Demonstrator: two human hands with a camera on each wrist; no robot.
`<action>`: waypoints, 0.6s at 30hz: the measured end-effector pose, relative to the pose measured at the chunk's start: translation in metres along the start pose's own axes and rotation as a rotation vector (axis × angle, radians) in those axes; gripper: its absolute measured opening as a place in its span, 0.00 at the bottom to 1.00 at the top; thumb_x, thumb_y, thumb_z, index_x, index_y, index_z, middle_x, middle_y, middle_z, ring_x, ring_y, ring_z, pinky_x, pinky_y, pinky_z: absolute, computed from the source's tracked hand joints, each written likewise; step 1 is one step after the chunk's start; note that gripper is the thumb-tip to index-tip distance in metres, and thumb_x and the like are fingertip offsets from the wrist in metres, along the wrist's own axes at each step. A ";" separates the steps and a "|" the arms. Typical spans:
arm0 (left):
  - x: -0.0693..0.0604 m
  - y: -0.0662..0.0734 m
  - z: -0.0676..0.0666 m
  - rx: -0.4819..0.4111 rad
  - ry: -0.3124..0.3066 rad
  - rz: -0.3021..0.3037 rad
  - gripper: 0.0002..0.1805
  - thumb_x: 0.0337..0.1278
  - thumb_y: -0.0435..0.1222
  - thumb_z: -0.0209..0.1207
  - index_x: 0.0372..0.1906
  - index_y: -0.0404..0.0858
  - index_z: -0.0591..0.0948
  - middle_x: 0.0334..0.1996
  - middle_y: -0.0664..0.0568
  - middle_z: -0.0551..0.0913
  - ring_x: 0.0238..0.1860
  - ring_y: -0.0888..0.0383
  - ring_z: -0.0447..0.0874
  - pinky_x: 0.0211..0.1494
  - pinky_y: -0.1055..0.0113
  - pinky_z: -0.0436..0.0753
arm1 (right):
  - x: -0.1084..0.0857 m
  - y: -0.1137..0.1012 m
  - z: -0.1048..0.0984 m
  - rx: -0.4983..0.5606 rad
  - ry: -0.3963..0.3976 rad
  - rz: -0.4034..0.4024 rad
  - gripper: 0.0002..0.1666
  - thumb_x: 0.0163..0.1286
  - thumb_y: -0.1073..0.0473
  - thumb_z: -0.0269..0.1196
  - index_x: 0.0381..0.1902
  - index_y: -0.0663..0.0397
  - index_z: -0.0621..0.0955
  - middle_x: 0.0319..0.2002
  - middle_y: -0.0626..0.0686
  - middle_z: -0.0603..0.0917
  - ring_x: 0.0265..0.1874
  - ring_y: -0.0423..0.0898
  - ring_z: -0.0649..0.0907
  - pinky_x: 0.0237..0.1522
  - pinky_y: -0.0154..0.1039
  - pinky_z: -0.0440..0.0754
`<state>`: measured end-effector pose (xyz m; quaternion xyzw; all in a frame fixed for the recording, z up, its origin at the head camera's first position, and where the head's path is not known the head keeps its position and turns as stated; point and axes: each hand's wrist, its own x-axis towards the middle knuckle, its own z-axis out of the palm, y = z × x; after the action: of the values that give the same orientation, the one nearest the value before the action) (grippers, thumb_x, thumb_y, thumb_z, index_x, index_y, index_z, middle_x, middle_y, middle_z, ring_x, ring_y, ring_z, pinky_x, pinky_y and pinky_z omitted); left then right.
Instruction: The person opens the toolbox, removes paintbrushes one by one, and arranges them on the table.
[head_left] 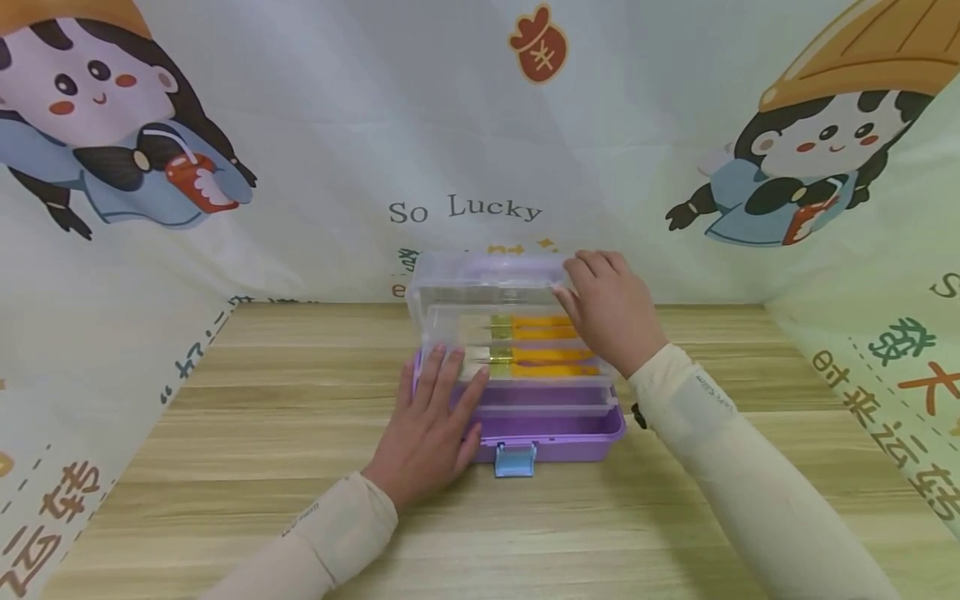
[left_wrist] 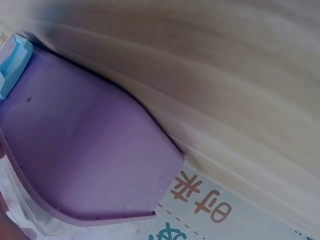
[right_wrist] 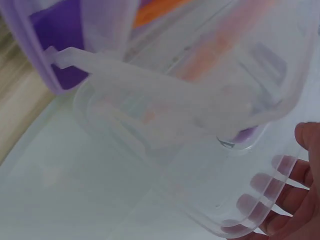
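A purple box (head_left: 570,451) with a blue latch (head_left: 515,461) stands on the wooden table, its clear lid (head_left: 480,268) raised. My right hand (head_left: 617,312) grips the lid's upper right edge; in the right wrist view, fingertips show through the clear plastic with the thumb (right_wrist: 301,135) on the other side. Clear trays (head_left: 540,409) are lifted above the purple base. Paintbrushes (head_left: 547,357) with orange handles lie in the upper one. My left hand (head_left: 427,429) rests on the box's left front, its fingers extended over the tray edge. The left wrist view shows mainly the purple outer wall (left_wrist: 90,140).
Wood-grain tabletop (head_left: 300,400) surrounds the box. Behind it and at both sides hangs a pale printed cloth (head_left: 337,125) with cartoon figures and lettering; the raised lid is close to the back cloth.
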<state>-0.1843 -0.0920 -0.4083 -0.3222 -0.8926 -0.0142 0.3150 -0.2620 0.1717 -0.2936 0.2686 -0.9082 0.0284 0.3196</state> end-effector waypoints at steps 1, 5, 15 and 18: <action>0.000 0.000 0.000 0.001 -0.008 -0.002 0.33 0.65 0.49 0.48 0.73 0.40 0.66 0.73 0.32 0.55 0.76 0.35 0.43 0.72 0.35 0.47 | 0.002 0.000 0.000 0.022 -0.017 0.020 0.25 0.73 0.51 0.61 0.55 0.68 0.78 0.54 0.65 0.81 0.56 0.62 0.77 0.62 0.53 0.74; 0.000 0.000 -0.002 0.007 -0.026 -0.008 0.34 0.66 0.49 0.49 0.74 0.40 0.65 0.73 0.32 0.55 0.77 0.36 0.41 0.72 0.35 0.47 | 0.009 0.000 0.000 0.061 -0.100 0.069 0.28 0.74 0.47 0.59 0.57 0.67 0.76 0.58 0.66 0.79 0.60 0.63 0.75 0.66 0.54 0.69; 0.001 0.001 -0.003 0.030 -0.053 -0.018 0.36 0.66 0.49 0.48 0.75 0.39 0.62 0.73 0.33 0.54 0.77 0.36 0.39 0.72 0.34 0.49 | 0.019 0.006 0.008 0.092 -0.288 0.148 0.42 0.72 0.38 0.57 0.69 0.64 0.67 0.70 0.67 0.65 0.70 0.65 0.62 0.68 0.66 0.56; 0.002 0.000 -0.004 0.029 -0.058 -0.024 0.37 0.65 0.50 0.50 0.76 0.38 0.61 0.74 0.33 0.53 0.77 0.37 0.37 0.72 0.35 0.48 | 0.021 0.009 0.012 0.109 -0.320 0.162 0.46 0.71 0.36 0.58 0.73 0.61 0.63 0.73 0.66 0.61 0.73 0.64 0.57 0.70 0.67 0.49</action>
<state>-0.1832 -0.0917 -0.4042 -0.3073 -0.9052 0.0041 0.2935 -0.2873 0.1663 -0.2895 0.2127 -0.9632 0.0602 0.1527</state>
